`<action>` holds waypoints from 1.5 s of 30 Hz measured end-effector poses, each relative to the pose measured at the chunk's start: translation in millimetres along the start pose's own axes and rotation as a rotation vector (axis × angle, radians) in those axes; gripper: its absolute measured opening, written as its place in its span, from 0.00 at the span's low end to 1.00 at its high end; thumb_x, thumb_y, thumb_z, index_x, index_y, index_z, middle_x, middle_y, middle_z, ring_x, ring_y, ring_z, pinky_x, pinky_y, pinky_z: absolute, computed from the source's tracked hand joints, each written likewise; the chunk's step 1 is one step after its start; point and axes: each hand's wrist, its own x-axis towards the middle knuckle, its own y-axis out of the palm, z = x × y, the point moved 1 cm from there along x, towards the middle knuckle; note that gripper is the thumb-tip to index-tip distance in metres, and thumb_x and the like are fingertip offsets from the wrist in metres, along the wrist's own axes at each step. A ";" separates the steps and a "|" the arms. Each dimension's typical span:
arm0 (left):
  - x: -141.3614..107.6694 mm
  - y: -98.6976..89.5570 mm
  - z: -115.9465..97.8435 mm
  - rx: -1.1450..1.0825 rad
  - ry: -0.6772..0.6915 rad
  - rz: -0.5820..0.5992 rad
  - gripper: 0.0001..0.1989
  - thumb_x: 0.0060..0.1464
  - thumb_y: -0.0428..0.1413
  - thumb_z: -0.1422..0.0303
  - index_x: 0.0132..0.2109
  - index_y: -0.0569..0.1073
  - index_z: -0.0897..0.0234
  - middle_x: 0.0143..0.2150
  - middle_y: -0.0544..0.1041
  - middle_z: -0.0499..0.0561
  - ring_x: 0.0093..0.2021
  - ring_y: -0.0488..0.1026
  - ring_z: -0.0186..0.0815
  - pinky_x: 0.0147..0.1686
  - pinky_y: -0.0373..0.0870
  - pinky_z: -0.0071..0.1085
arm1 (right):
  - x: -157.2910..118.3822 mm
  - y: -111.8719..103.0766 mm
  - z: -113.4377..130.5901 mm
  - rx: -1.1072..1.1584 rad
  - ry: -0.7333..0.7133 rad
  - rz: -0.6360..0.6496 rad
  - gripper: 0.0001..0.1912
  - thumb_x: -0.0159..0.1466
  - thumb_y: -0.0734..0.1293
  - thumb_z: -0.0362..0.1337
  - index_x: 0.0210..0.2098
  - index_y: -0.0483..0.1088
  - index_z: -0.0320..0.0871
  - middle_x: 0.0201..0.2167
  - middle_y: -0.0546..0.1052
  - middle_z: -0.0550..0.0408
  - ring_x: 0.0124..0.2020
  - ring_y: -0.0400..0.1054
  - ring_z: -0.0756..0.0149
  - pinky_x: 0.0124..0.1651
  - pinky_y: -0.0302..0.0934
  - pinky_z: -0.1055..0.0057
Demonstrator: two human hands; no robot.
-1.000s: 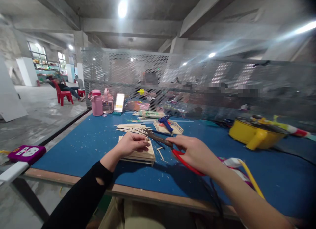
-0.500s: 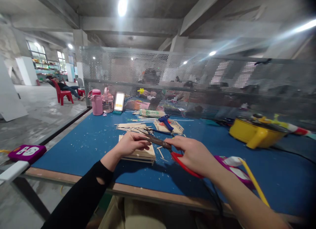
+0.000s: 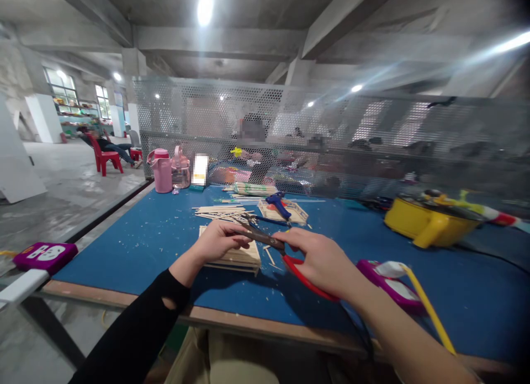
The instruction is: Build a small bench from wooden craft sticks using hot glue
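My right hand (image 3: 317,257) is closed round the red handles of a pair of scissors (image 3: 306,278). The dark blades point left and reach my left hand (image 3: 221,241). The fingers of my left hand are pinched together by the blades; what they hold, if anything, is too small to tell. Under my left hand a small structure of wooden sticks (image 3: 242,258) sits on the blue table (image 3: 144,246). Behind it lie loose wooden sticks (image 3: 215,212). A blue glue gun (image 3: 278,205) rests on a wooden stick frame (image 3: 268,212).
Pink jug (image 3: 162,174), clear bottle (image 3: 181,171) and phone (image 3: 200,170) stand at the back left. Right are a yellow pot (image 3: 408,221) and purple power strip (image 3: 393,290); another strip (image 3: 45,257) is at the left edge. People sit behind the mesh screen (image 3: 178,108).
The scissors and my right hand have shifted slightly left, and the blades look more closed together. My left hand is nearly unchanged.
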 end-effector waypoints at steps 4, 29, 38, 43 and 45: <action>0.1 0.6 -0.7 0.002 -0.010 -0.001 0.09 0.36 0.62 0.70 0.29 0.76 0.69 0.23 0.75 0.49 0.27 0.74 0.32 0.29 0.68 0.26 | 1.0 2.7 0.1 0.008 0.002 0.005 0.16 0.54 0.61 0.34 0.42 0.69 0.48 0.32 0.74 0.55 0.30 0.66 0.67 0.31 0.59 0.73; -3.3 -0.4 -6.3 -0.125 -0.217 -0.005 0.18 0.34 0.63 0.62 0.33 0.74 0.69 0.29 0.77 0.53 0.24 0.74 0.30 0.22 0.65 0.22 | 12.7 -7.2 -4.3 0.076 0.088 0.004 0.17 0.53 0.62 0.34 0.41 0.73 0.43 0.33 0.78 0.52 0.27 0.69 0.66 0.29 0.61 0.73; -1.6 -1.3 -1.8 -0.054 -0.173 -0.006 0.18 0.35 0.63 0.60 0.30 0.74 0.71 0.26 0.76 0.53 0.25 0.74 0.31 0.23 0.65 0.22 | 12.8 -12.0 -0.6 0.007 -0.028 0.042 0.15 0.54 0.60 0.32 0.38 0.74 0.47 0.30 0.79 0.55 0.27 0.70 0.67 0.27 0.60 0.74; -1.0 -1.8 -2.3 -0.030 -0.162 -0.009 0.16 0.37 0.62 0.61 0.29 0.74 0.70 0.24 0.75 0.52 0.25 0.73 0.31 0.23 0.64 0.22 | 14.1 -15.9 -0.4 0.023 -0.031 0.033 0.16 0.53 0.60 0.32 0.37 0.74 0.48 0.28 0.79 0.57 0.25 0.69 0.67 0.26 0.60 0.74; -1.1 -1.7 -3.4 -0.044 -0.152 -0.012 0.15 0.37 0.62 0.61 0.30 0.74 0.70 0.27 0.76 0.53 0.26 0.74 0.30 0.23 0.64 0.22 | 14.1 -18.1 -0.6 0.036 -0.018 0.013 0.16 0.54 0.59 0.32 0.37 0.74 0.48 0.27 0.78 0.56 0.24 0.68 0.67 0.25 0.59 0.74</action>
